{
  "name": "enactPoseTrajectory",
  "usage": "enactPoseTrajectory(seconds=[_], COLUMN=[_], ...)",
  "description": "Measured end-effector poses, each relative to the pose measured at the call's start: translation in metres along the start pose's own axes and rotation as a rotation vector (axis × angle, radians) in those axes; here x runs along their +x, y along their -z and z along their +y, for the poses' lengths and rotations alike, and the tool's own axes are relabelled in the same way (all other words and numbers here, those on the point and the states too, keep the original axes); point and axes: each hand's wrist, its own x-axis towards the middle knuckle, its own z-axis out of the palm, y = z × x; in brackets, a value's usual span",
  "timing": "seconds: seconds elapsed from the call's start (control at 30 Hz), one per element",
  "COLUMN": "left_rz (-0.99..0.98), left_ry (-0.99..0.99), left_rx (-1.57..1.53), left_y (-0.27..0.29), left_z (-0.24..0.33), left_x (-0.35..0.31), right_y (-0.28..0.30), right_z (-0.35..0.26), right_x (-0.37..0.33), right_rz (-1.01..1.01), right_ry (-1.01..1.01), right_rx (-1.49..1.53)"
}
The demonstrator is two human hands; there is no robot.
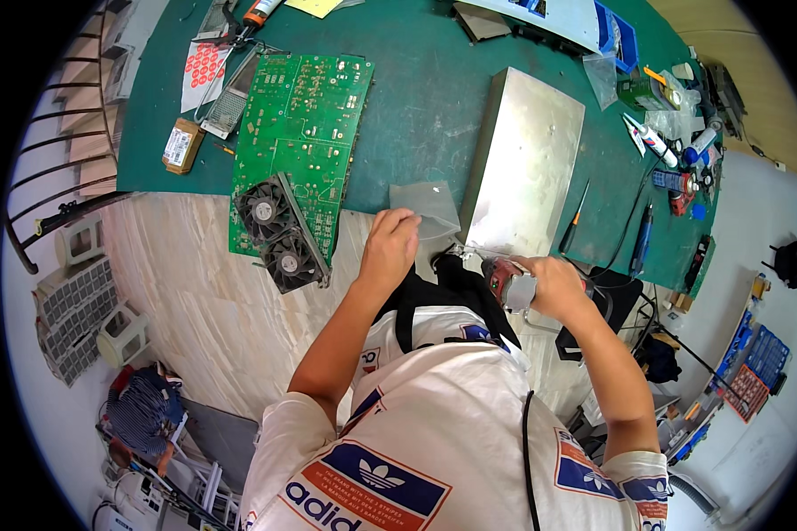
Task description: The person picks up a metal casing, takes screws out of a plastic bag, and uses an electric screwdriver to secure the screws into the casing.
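Note:
My left hand point(392, 251) is at the table's near edge, its fingers closed at the side of a small clear plastic bag point(432, 205). Part of the bag hangs past the edge. In my right hand point(553, 285) is a red and grey cordless drill point(510, 285), its nose toward the near end of a metal case point(530, 168). The long silver case lies on the green table mat point(421, 115). Left of my left hand lies a green circuit board point(301, 133), overhanging the edge, with two black cooling fans point(267, 212) at its near end.
A screwdriver point(576, 215) and a blue pen-shaped tool point(642, 241) lie right of the case. Tubes point(655, 144), cans and bags crowd the table's right end. A small brown box point(182, 146) sits left of the board. A blue bin point(618, 35) stands at the back.

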Motion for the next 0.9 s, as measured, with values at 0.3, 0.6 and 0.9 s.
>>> enactPoseTrajectory(seconds=[0.3,0.6,0.9], left_rz=[0.008,0.015,0.001], left_ry=[-0.002,0.035,-0.008], left_rx=[-0.019,-0.006,0.016], left_y=[-0.003,-0.004,-0.008], left_z=[0.005,0.011,0.008], left_x=[0.000,-0.001,-0.004], right_y=[0.001,0.001,-0.019], right_z=[-0.014,-0.021,-0.018], right_x=[-0.005,-0.019,-0.028], right_rz=[0.007,0.017,0.124], right_ry=[-0.124,-0.225,-0.221], right_rx=[0.110,0.267,0.423])
